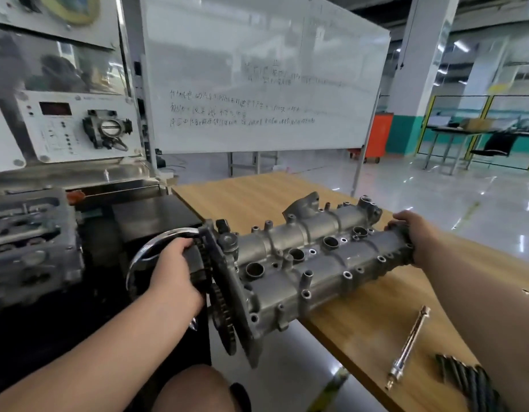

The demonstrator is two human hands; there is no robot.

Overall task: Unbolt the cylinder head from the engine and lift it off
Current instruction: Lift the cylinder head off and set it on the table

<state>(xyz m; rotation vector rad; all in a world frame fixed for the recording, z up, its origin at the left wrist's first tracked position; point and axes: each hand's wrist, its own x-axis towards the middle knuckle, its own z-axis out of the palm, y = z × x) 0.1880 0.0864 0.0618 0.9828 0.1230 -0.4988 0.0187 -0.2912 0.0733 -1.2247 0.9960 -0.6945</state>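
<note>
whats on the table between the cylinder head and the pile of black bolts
In the head view, a chrome extension bar lies on the wooden table between the cylinder head and the black bolts; otherwise bare wood.

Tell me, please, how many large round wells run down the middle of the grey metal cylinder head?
4 large round wells, in a diagonal row between the two cam housings of the grey metal cylinder head: one nearest the gear end, the next, the third, and the farthest. None looks hidden.
</note>
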